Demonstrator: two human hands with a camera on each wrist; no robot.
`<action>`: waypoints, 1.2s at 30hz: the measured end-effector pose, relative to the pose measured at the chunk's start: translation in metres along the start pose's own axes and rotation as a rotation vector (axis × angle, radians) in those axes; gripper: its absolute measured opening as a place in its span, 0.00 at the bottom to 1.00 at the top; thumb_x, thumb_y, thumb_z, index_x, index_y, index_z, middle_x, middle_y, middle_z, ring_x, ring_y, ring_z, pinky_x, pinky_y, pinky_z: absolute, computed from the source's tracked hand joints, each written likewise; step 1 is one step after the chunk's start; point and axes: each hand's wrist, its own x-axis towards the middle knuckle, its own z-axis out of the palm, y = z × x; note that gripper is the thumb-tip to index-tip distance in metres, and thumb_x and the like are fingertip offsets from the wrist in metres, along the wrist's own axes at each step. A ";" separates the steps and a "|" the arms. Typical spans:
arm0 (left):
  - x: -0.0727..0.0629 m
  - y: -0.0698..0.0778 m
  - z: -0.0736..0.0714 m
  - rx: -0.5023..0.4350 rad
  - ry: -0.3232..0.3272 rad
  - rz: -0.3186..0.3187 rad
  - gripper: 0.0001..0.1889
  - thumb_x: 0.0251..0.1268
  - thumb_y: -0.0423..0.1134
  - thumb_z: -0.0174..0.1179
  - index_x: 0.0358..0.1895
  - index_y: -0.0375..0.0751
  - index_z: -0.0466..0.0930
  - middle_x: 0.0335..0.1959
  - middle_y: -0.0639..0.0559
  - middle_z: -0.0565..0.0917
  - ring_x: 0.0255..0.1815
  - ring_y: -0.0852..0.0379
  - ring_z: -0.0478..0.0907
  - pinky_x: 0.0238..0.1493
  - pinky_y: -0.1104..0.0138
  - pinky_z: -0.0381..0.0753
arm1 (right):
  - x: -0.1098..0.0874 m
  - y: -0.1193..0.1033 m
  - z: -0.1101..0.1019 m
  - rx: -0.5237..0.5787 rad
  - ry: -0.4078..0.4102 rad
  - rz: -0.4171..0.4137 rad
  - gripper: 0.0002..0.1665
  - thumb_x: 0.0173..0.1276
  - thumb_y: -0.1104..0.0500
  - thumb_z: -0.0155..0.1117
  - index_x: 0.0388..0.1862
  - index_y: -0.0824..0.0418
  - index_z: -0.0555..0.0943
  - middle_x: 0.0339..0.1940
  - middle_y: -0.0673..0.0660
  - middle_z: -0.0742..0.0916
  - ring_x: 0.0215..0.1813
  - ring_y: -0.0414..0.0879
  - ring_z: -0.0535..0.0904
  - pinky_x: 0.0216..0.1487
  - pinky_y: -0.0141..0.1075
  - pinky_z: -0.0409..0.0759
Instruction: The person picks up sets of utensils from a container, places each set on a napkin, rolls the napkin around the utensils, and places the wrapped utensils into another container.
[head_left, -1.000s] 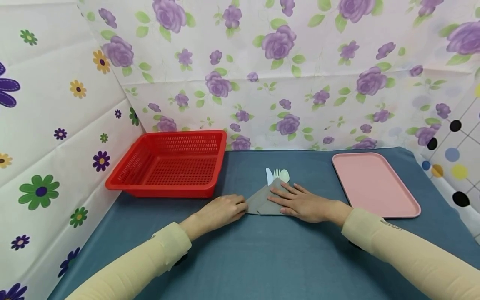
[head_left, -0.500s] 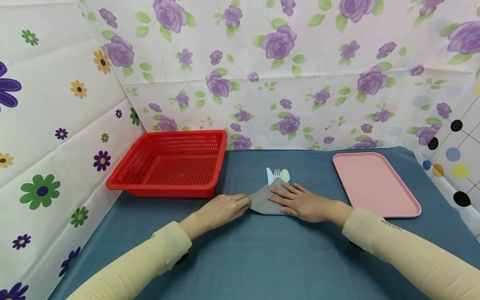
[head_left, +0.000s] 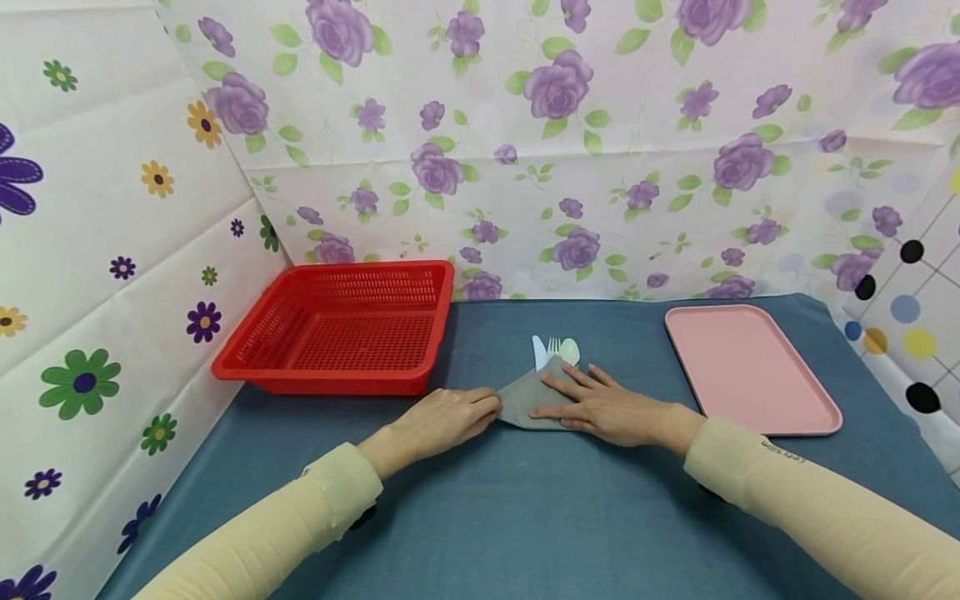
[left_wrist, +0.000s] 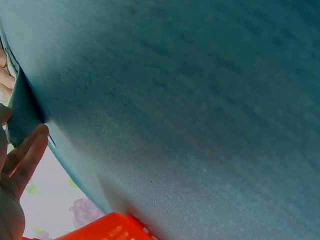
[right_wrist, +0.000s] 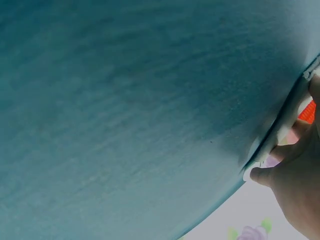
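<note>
A grey cloth napkin (head_left: pixel 525 400), folded to a point at the far side, lies mid-table in the head view. From under that point stick out the tips of a pale knife (head_left: pixel 539 353), a fork (head_left: pixel 554 346) and a spoon (head_left: pixel 570 351); their handles are hidden. My left hand (head_left: pixel 442 421) pinches the napkin's left corner and keeps it slightly raised. In the left wrist view, the cloth (left_wrist: pixel 22 112) shows between thumb and fingers. With fingers spread, my right hand (head_left: pixel 611 408) presses on the napkin's right part, covering that corner.
A red perforated basket (head_left: pixel 322 385) stands at the back left, near the left forearm. On the right, behind the right forearm, lies a pink tray (head_left: pixel 750 367). A blue cloth (head_left: pixel 480 517) covers the table, and flowered sheets (head_left: pixel 510 208) hang around it.
My left hand has shifted slightly right and lifted the napkin's left corner. The right hand's fingers have spread a little, one sliding toward the near edge.
</note>
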 end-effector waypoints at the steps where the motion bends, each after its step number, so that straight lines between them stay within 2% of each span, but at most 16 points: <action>1: 0.000 0.000 0.000 -0.008 -0.001 0.011 0.09 0.74 0.35 0.66 0.53 0.46 0.85 0.49 0.55 0.85 0.40 0.64 0.84 0.44 0.71 0.86 | 0.000 0.000 -0.001 0.001 -0.005 0.003 0.30 0.87 0.48 0.48 0.83 0.32 0.61 0.88 0.59 0.53 0.85 0.68 0.42 0.77 0.72 0.45; 4: 0.000 -0.002 -0.001 -0.040 -0.034 0.040 0.12 0.73 0.34 0.67 0.56 0.45 0.84 0.55 0.53 0.84 0.49 0.61 0.85 0.52 0.69 0.85 | 0.000 -0.002 -0.002 0.009 -0.014 0.006 0.30 0.87 0.48 0.47 0.83 0.32 0.62 0.88 0.59 0.53 0.85 0.69 0.42 0.77 0.72 0.46; 7: 0.000 -0.002 -0.004 -0.051 -0.077 0.041 0.16 0.73 0.31 0.66 0.60 0.44 0.84 0.61 0.51 0.82 0.57 0.58 0.84 0.59 0.67 0.83 | 0.000 -0.002 -0.003 0.009 -0.010 0.001 0.30 0.87 0.49 0.48 0.83 0.34 0.62 0.87 0.60 0.54 0.85 0.69 0.42 0.76 0.73 0.47; 9: 0.002 -0.001 -0.005 -0.033 -0.086 0.040 0.18 0.72 0.29 0.66 0.61 0.44 0.84 0.63 0.50 0.82 0.59 0.57 0.83 0.61 0.66 0.82 | 0.000 -0.001 -0.002 0.006 -0.012 -0.001 0.30 0.87 0.49 0.48 0.84 0.34 0.62 0.87 0.60 0.54 0.85 0.69 0.42 0.76 0.73 0.47; 11: 0.005 0.001 -0.006 -0.024 -0.068 0.038 0.18 0.71 0.28 0.66 0.61 0.44 0.85 0.62 0.50 0.83 0.59 0.57 0.84 0.61 0.66 0.82 | 0.000 0.000 -0.001 0.007 -0.016 -0.001 0.30 0.87 0.48 0.47 0.84 0.33 0.61 0.87 0.59 0.53 0.85 0.69 0.42 0.76 0.73 0.47; 15: 0.016 0.005 -0.008 -0.055 0.007 0.052 0.17 0.68 0.28 0.70 0.58 0.42 0.87 0.58 0.49 0.83 0.56 0.57 0.85 0.58 0.67 0.83 | 0.000 0.001 -0.001 0.009 -0.024 0.001 0.30 0.87 0.47 0.47 0.84 0.33 0.61 0.88 0.59 0.53 0.85 0.68 0.40 0.76 0.73 0.46; 20: 0.030 0.011 -0.004 -0.083 0.085 0.069 0.17 0.66 0.28 0.71 0.57 0.43 0.87 0.57 0.48 0.80 0.46 0.58 0.85 0.49 0.69 0.86 | 0.000 0.001 -0.001 0.009 -0.014 0.019 0.31 0.87 0.45 0.46 0.85 0.37 0.59 0.87 0.58 0.54 0.86 0.66 0.42 0.77 0.72 0.45; 25: 0.037 0.014 0.000 -0.087 0.107 0.051 0.15 0.68 0.27 0.69 0.56 0.43 0.87 0.56 0.49 0.76 0.38 0.60 0.82 0.41 0.72 0.84 | 0.001 0.002 0.000 0.084 0.004 0.052 0.33 0.86 0.43 0.47 0.86 0.42 0.58 0.87 0.56 0.56 0.86 0.63 0.43 0.78 0.70 0.43; 30: 0.040 0.016 0.001 -0.096 0.122 0.033 0.14 0.69 0.27 0.68 0.54 0.44 0.87 0.56 0.49 0.74 0.36 0.62 0.82 0.39 0.75 0.83 | 0.001 0.005 0.005 0.205 0.071 0.050 0.26 0.85 0.46 0.52 0.78 0.45 0.68 0.86 0.57 0.59 0.86 0.63 0.44 0.78 0.70 0.42; 33: 0.041 0.018 0.002 -0.124 0.125 0.016 0.13 0.70 0.28 0.67 0.54 0.45 0.87 0.56 0.49 0.74 0.31 0.63 0.80 0.37 0.76 0.82 | 0.001 0.007 0.007 0.215 0.088 0.042 0.21 0.85 0.46 0.52 0.72 0.44 0.71 0.86 0.57 0.60 0.86 0.63 0.45 0.78 0.70 0.42; 36: 0.044 0.022 0.004 -0.164 0.116 -0.003 0.11 0.74 0.29 0.64 0.54 0.44 0.87 0.57 0.48 0.73 0.27 0.63 0.78 0.34 0.78 0.81 | 0.000 0.007 0.007 0.214 0.082 0.048 0.22 0.85 0.45 0.52 0.72 0.43 0.72 0.86 0.55 0.59 0.86 0.62 0.44 0.78 0.70 0.42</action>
